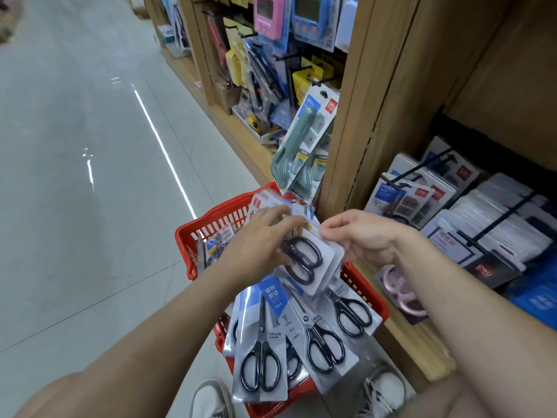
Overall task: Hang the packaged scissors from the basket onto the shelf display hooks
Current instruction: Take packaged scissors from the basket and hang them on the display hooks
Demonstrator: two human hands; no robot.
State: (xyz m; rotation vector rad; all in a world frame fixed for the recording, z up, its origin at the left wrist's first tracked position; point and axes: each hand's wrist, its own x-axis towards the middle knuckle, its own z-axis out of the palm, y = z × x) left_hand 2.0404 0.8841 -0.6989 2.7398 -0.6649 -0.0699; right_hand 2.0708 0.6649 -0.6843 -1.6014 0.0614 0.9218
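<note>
A red plastic basket (pixel 208 224) stands on the floor below me, filled with several packaged black-handled scissors (pixel 262 351). Both hands hold a small stack of scissor packs (pixel 307 260) above the basket. My left hand (pixel 259 242) grips the stack from the left, fingers over its top edge. My right hand (pixel 361 236) pinches the stack's right upper edge between thumb and fingers. Black display hooks (pixel 422 170) jut out from the wooden shelf on the right, some carrying packs.
A wooden shelf post (pixel 355 131) rises just behind the hands. Green packaged items (pixel 304 140) hang left of it, with more hanging goods beyond. Pink scissors (pixel 401 291) lie on the low shelf ledge. Grey aisle floor (pixel 75 176) spreads left. White shoes (pixel 211 399) show below.
</note>
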